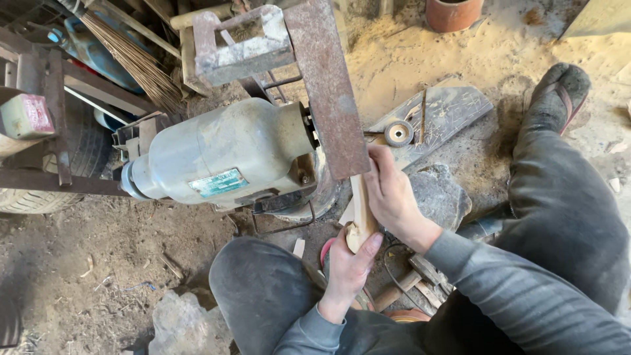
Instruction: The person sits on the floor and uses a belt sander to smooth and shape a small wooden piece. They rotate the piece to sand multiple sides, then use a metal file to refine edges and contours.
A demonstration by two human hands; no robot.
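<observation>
Head view: a pale wood stick (361,210) is held upright-to-slanted, its upper end passing behind a rusty flat plate (327,85) beside the motor (223,154), so the contact point is hidden. The lower end is rounded and already looks shaped; the shaft looks smooth and light, with fresh-cut colour. How much of the upper end has been worked cannot be told.

Left hand (348,263): grip closed around the stick's lower end, thumb over the rounded butt. Right hand (391,190): grip closed on the mid-shaft from the side, fingers wrapped, pressing it toward the machine.

Judged state: shaping is under way rather than finished, since the stick is kept at the machine in both hands; the lower end appears done, the top is undetermined.

Around: a small grinding wheel (398,133) lies on a scored board (447,115) just beyond the right hand. A grey stone (437,197) sits below it. Sawdust (394,59) covers the floor beyond. Broom bristles (135,62) lean at upper left, a tyre (79,158) lies behind the frame, and a clay pot (453,13) stands at the top. The person's sandalled foot (559,92) rests at right.
</observation>
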